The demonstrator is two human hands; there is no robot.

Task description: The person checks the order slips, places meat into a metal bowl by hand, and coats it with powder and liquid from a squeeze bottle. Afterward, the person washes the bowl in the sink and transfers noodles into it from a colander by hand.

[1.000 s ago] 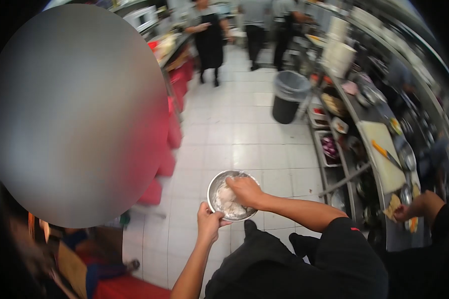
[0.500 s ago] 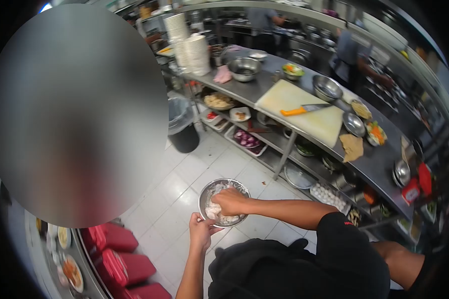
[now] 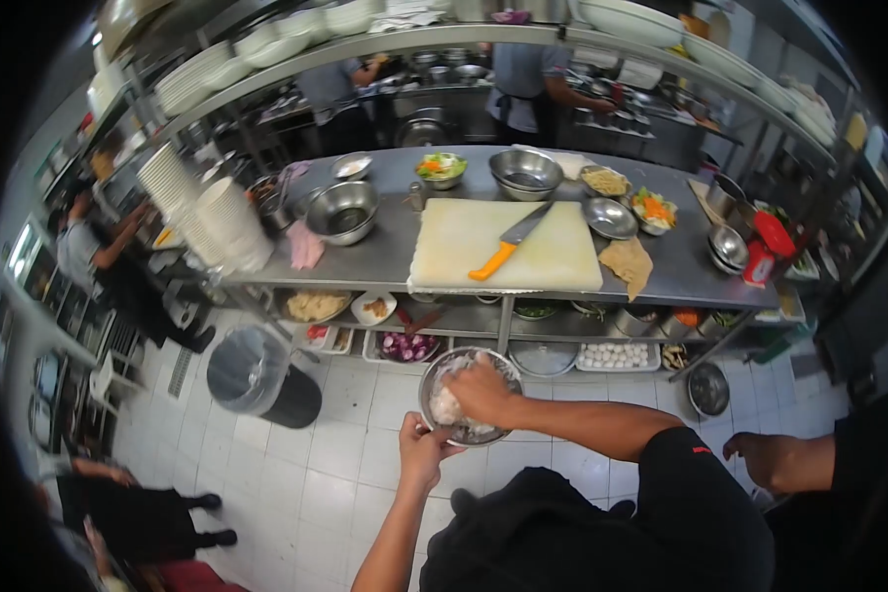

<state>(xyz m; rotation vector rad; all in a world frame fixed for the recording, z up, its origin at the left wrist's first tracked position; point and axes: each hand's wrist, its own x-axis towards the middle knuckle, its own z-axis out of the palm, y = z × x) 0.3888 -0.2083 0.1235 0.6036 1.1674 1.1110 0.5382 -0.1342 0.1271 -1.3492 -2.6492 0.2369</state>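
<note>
A round metal bowl point(image 3: 430, 378) is held in the air at the middle, in front of the work table. Its rim is gripped at the lower left by my left hand point(image 3: 423, 450), thumb near the edge and fingers beneath. Inside lies pale, lumpy food point(image 3: 447, 407) coated in something white like flour; I cannot tell what food it is. My right hand point(image 3: 481, 391) reaches into the bowl with its fingers curled down on this food. The fingertips are hidden.
Ahead stands a steel table point(image 3: 380, 264) with a cutting board point(image 3: 454, 237), an orange-handled knife point(image 3: 508, 252), metal bowls point(image 3: 343, 211) and stacked containers point(image 3: 235, 222). A lined bin point(image 3: 257, 375) stands left. One person's hand point(image 3: 755, 459) is close at right; others work farther off.
My view has swung to the left table end and levelled, facing the work table squarely. Both hands stay with the bowl, and my right hand remains in the food.
</note>
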